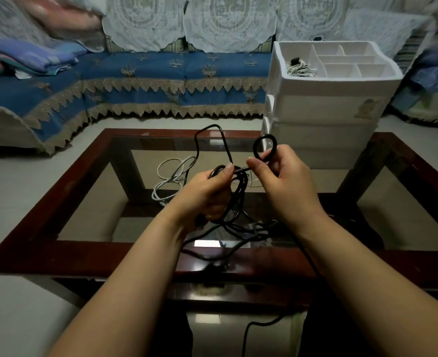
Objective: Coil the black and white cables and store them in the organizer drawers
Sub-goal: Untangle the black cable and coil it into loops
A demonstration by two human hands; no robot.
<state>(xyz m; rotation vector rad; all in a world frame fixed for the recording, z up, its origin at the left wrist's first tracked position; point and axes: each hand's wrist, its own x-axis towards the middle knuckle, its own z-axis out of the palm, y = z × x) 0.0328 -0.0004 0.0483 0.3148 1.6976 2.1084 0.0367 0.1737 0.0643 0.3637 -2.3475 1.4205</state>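
Note:
Both my hands hold a long black cable (237,194) above the glass table. My left hand (210,191) grips a bundle of its loops. My right hand (279,173) pinches a small loop that sticks up by the fingers. More of the black cable trails over the table's near edge to the floor. A white cable (171,176) lies loosely tangled on the glass behind my left hand. The white organizer (326,112) with stacked drawers stands at the table's far right. Its open top tray holds a coiled white cable (300,69) in the left compartment.
The glass table has a dark red wooden frame (66,191). A blue-covered sofa (146,78) with lace cloths runs along the back, folded blankets (30,56) on its left end. Pale floor shows between sofa and table.

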